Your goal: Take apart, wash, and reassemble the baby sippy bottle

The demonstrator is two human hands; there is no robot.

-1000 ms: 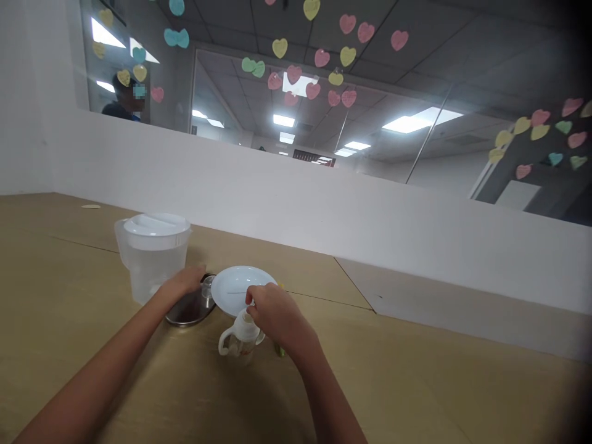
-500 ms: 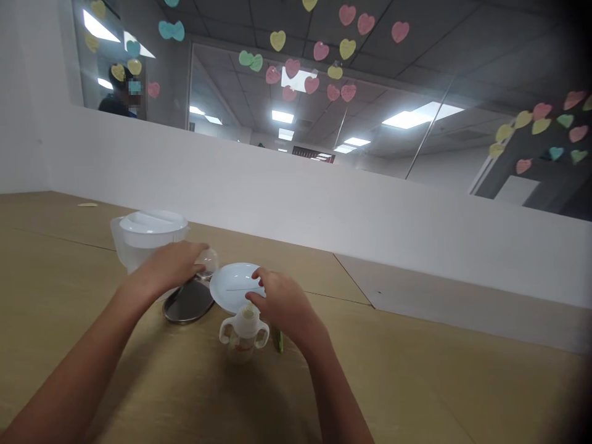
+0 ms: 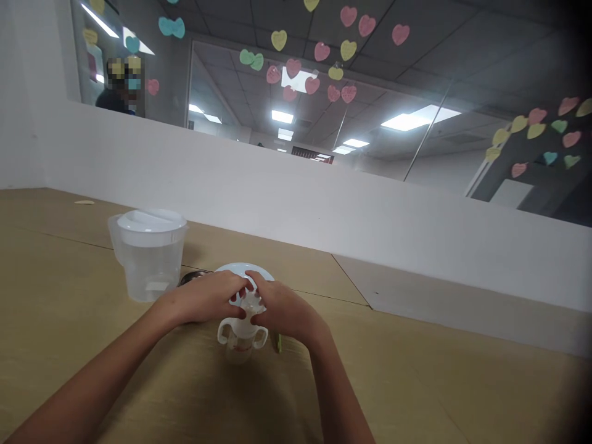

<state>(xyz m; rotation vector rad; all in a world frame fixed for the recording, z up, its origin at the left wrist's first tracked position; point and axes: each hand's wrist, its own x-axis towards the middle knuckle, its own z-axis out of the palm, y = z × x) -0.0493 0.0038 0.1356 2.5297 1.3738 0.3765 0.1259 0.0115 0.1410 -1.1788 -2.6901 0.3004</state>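
Note:
A small baby bottle (image 3: 239,346) with two white side handles stands upright on the table in front of me. Above its top is a clear dome-shaped cap (image 3: 251,302), between my two hands. My left hand (image 3: 210,297) comes from the left with its fingers curled round the cap's left side. On the cap's other side is my right hand (image 3: 282,308), its thumb and fingers apart near the cap. A pale blue plate (image 3: 238,269) lies behind the hands, partly covered by them. The dark metal tray (image 3: 194,276) is mostly hidden behind my left hand.
A clear plastic pitcher (image 3: 155,265) with a white lid stands at the left. A green object (image 3: 277,342) lies right of the bottle. The white wall (image 3: 296,203) rises behind the table (image 3: 416,382). A person (image 3: 118,92) shows through the glass.
My left hand has moved right, from beside the pitcher to over the bottle, bringing the clear cap with it. My right hand has shifted slightly and stays near the bottle top.

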